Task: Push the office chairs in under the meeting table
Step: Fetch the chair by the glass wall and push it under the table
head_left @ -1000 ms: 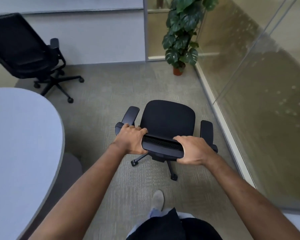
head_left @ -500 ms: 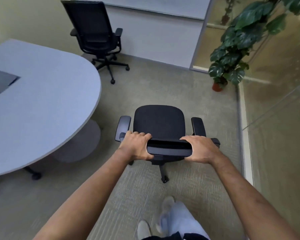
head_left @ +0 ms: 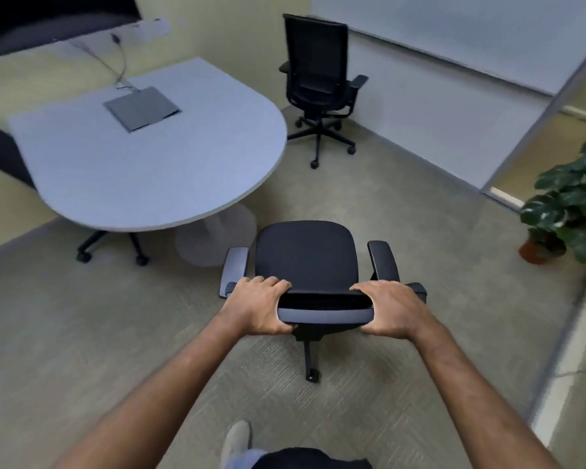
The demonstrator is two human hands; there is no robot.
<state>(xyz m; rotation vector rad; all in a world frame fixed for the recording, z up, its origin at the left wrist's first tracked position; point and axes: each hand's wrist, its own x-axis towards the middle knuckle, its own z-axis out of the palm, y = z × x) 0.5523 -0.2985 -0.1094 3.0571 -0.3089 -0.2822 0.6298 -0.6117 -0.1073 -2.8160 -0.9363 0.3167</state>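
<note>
Seen from above, looking down past the person's own forearms. Nearest the camera, a pale shoe (head_left: 236,441) rests on beige carpet (head_left: 82,350), directly behind the grip.

Both bare hands clasp the top edge of a black office chair's backrest (head_left: 325,311). The left hand (head_left: 256,306) wraps the backrest's left end, fingers curled over the top. The right hand (head_left: 388,308) wraps the right end the same way. The backrest bar spans the gap between the two hands.

Just beyond the grip lies the seat of this held chair (head_left: 306,257), with one armrest on either side, each just outside a hand. One caster leg shows below the grip.

Ahead and to the left of the grip stands the meeting table (head_left: 142,164), pale grey with a rounded end. The held chair sits near that rounded end, apart from it and not under it. A grey panel (head_left: 142,108) lies in the tabletop. Chair legs (head_left: 112,247) show beneath the table's near edge.

Farther ahead, beyond the table's end, a second office chair (head_left: 318,82) stands apart from the table near the white wall. Far right of the grip is a potted plant (head_left: 572,211).
</note>
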